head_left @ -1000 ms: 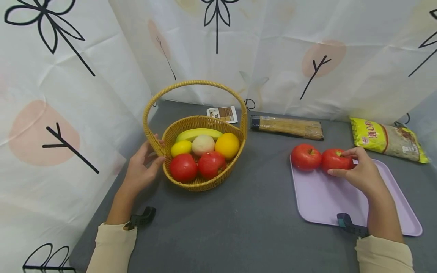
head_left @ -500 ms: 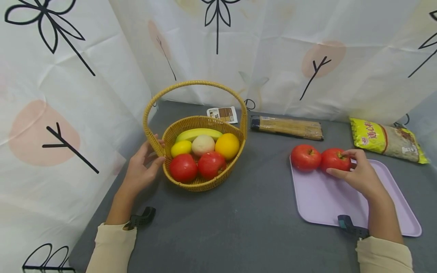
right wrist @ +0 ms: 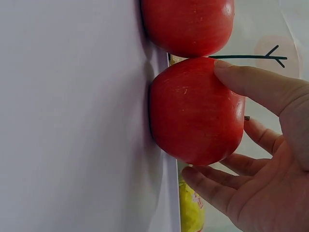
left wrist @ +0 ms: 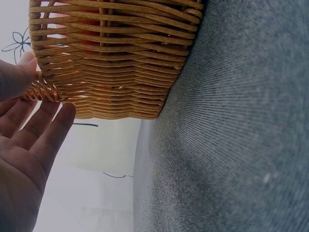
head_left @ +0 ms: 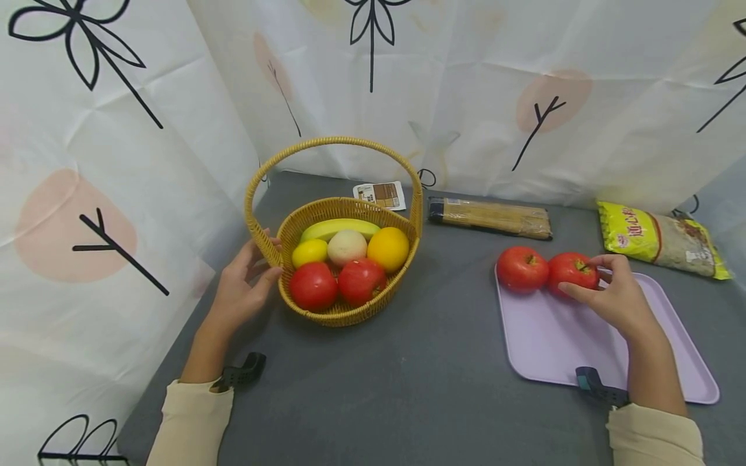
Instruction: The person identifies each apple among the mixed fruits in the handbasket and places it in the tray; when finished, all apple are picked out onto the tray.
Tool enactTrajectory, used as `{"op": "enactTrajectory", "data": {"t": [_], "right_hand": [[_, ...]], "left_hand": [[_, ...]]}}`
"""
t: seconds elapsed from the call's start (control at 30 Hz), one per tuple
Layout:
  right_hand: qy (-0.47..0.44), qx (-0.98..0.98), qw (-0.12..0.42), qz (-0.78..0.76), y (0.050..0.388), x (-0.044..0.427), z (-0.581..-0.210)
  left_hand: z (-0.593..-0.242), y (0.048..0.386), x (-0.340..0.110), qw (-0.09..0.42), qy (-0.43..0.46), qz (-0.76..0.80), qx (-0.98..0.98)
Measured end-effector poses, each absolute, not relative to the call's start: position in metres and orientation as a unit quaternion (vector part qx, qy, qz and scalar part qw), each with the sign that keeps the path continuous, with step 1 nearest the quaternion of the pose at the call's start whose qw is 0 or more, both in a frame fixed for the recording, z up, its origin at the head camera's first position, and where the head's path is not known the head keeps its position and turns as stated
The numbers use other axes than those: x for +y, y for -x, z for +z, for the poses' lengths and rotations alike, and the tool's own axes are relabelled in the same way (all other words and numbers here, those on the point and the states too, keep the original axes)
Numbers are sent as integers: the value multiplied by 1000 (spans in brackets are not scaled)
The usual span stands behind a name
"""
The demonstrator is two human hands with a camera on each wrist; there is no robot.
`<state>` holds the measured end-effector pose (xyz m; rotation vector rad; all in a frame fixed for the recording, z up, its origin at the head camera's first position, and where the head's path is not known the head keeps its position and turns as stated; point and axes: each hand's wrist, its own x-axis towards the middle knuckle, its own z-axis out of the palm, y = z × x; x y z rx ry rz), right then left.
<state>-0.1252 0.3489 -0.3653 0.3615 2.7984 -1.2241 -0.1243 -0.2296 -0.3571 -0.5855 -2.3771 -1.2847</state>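
My left hand (head_left: 241, 288) holds the wicker basket (head_left: 338, 318) at the foot of its tall handle (head_left: 332, 140). In the left wrist view the thumb lies on one side of the handle's foot, with fingers behind it. Inside the basket are a banana (head_left: 332, 228), a lemon (head_left: 307, 254), a pale round item (head_left: 347, 248), an orange (head_left: 388, 250) and two red apples (head_left: 362, 282). My right hand (head_left: 622, 301) grips a red apple (right wrist: 195, 111), thumb on one side and fingers round the other. This apple rests on the lilac tray (head_left: 571, 349), against another red apple (head_left: 522, 269).
Behind the basket lies a small white-and-brown packet (head_left: 380, 195). A long pack of dry noodles (head_left: 492, 217) lies along the back, and a yellow bag (head_left: 661, 239) is behind the tray. Patterned white cloth (head_left: 466, 97) hangs around the grey table (head_left: 396, 388).
My right thumb and fingers have shifted slightly on the apple. The left hand, the basket and its fruit have stayed in place.
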Motion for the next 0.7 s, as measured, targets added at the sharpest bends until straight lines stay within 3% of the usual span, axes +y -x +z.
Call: {"op": "enactTrajectory", "data": {"t": [0.2,0.43,0.7], "right_hand": [[-93,925,-14,-369,125,342,-356],[3,932,-91,-351,121,310,-334],[100,933,-84,-336,121,259,-318]], "left_hand": [[-359,125,-230,196,216,-457,-841],[-359,127,-229,199,225,-458,-836],[-357,125,-230,195,219,-461,-837]]}}
